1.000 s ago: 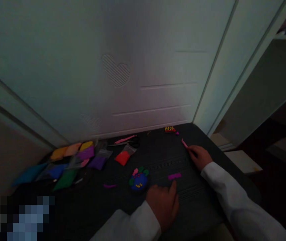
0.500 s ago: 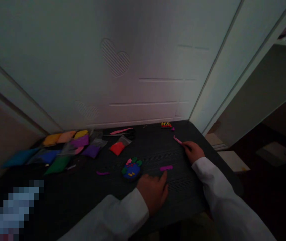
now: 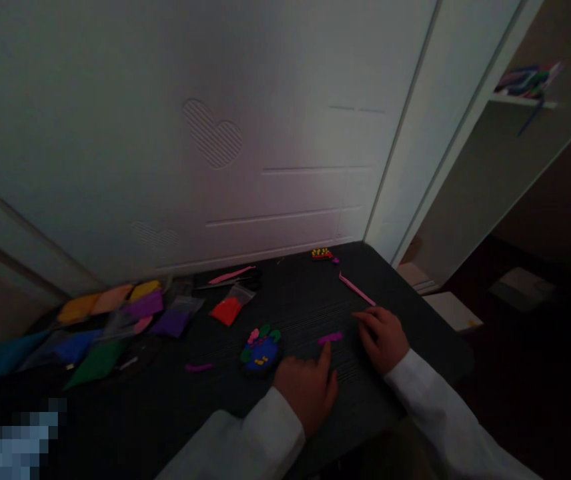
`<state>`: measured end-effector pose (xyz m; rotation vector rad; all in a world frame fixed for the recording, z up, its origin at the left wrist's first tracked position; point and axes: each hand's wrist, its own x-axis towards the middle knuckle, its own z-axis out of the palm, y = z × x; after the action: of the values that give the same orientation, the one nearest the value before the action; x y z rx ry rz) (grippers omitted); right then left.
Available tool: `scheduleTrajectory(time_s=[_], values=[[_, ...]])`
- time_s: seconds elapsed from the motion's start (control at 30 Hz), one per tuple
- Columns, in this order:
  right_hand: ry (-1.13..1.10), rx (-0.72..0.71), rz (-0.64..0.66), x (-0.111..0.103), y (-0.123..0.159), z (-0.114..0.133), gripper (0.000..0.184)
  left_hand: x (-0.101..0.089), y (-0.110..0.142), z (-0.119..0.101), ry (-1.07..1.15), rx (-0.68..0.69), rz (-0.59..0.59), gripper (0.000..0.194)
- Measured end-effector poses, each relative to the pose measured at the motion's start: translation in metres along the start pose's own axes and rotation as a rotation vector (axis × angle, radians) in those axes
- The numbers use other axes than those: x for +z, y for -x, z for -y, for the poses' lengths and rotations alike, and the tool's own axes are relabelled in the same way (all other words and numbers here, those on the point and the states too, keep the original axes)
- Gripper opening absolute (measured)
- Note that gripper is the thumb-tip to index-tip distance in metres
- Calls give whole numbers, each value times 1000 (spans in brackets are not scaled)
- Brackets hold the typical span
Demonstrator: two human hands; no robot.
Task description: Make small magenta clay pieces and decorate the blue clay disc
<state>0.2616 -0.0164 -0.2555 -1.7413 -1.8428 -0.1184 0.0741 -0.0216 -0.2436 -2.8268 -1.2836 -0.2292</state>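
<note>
My left hand (image 3: 308,393) rests on the dark table with its index finger stretched out. That fingertip touches the lower edge of a flattened purple clay strip (image 3: 330,338); the other fingers are curled. To the strip's right hovers or rests my right hand (image 3: 383,339), fingers apart and nothing in them. A thin pink modelling tool with a bent tip (image 3: 358,289) lies just beyond it. Left of the strip sits a round blue clay piece (image 3: 264,350) with green, pink and yellow bits. Farther left is a curved purple clay piece (image 3: 199,367).
Bags of coloured clay crowd the left, including a red bag (image 3: 227,311) and a green bag (image 3: 96,363). Scissors (image 3: 250,279) and a pink tool (image 3: 231,274) lie at the back. A small yellow-and-red piece (image 3: 321,254) stands near the wall (image 3: 290,133).
My right hand has let go of the pink modelling tool, which now lies on the table, and has come nearer the purple strip. My left finger stays at the strip. The view has shifted.
</note>
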Motion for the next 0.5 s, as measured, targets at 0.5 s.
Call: scheduleTrajectory(time_s=[0.5], values=[[-19,-141,348,-11,13,34,33,-5,-2,-2,-33,-21,-4,43]])
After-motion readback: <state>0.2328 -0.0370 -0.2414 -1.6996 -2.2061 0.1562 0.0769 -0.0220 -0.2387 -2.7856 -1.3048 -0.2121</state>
